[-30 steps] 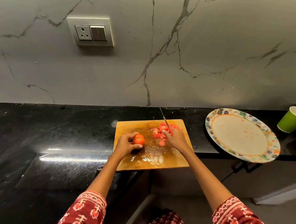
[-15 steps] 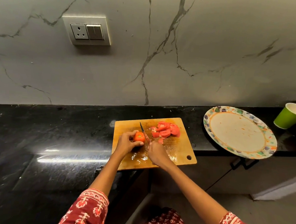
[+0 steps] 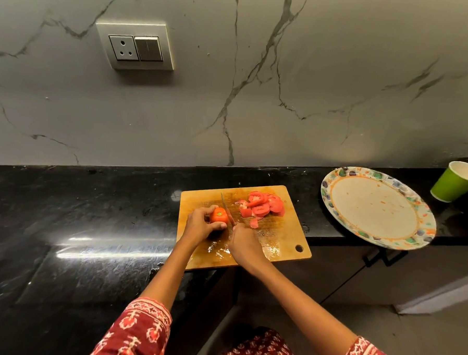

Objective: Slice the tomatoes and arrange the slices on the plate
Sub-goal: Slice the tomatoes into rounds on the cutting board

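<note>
Person slicing a tomato on a cutting board.
Left hand (image 3: 199, 225) grips the tomato (image 3: 219, 216); right hand (image 3: 244, 244) grasps the knife (image 3: 227, 208), blade touching its right side, pointing toward the board's (image 3: 283, 242) far edge.

Dim, warm light; white glare streaks the black desk (image 3: 93, 248) left of the grip; wide-angle edges bend.

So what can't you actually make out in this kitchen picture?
All from the head view:
- Knife handle: hidden inside the right hand.
- Whether the blade has entered the tomato: too small to tell; the left hand covers its near side.
- How many tomato slices: they overlap in a heap.
- Green cup: cut off by the right edge.
- Plate marks: too faint to identify.
</note>
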`<state>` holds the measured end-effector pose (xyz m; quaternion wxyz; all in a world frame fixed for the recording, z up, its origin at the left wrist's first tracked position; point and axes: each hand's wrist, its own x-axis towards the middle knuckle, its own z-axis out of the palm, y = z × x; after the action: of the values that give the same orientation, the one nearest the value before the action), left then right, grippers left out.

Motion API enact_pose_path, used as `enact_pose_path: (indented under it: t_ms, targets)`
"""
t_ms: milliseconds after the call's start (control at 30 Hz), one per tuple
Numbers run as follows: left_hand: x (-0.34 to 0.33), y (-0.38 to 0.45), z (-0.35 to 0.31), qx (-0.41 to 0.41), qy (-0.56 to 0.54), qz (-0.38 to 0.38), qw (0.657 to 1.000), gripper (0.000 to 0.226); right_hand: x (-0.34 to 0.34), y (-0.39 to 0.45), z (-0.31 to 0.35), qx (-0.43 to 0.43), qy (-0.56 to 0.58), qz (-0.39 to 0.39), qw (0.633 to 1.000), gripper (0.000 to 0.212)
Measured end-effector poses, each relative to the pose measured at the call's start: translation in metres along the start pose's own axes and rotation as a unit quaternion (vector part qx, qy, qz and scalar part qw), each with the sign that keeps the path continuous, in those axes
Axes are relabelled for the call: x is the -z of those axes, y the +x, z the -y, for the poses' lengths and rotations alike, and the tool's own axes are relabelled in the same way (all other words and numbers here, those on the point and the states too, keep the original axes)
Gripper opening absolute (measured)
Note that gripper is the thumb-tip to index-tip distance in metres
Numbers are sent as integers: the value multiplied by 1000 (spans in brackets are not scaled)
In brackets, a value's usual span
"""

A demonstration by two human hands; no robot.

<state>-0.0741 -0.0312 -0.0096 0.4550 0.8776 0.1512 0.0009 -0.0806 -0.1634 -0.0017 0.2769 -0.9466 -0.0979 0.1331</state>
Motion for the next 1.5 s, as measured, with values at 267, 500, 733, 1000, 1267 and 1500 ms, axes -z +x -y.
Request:
enact_pose_path:
  t_ms: [267,500,733,1000,1267,1500]
  targets:
    - [-1,-1,-1,-19,4,-5,1000,60,1,14,11,30,-23,-13,999,21]
    - [-1,-6,5,-22,-6,-23,999,66,-16,-5,-7,86,-87,-57,991,21]
    - [-1,-4,4,-25,-14,-14,999,63,-16,7,0,102,-86,-70,989,19]
    - [1,-3,4,-15,-6,-12,1000,66,-28,-9,-22,101,-148,-81,980,26]
    - [-1,-5,3,-16,-7,-15,1000,65,-25,8,-11,105,-132,-72,983,21]
    - [-1,-4,4,-22,-6,-12,1000,63,-29,6,-19,107,-116,-54,986,20]
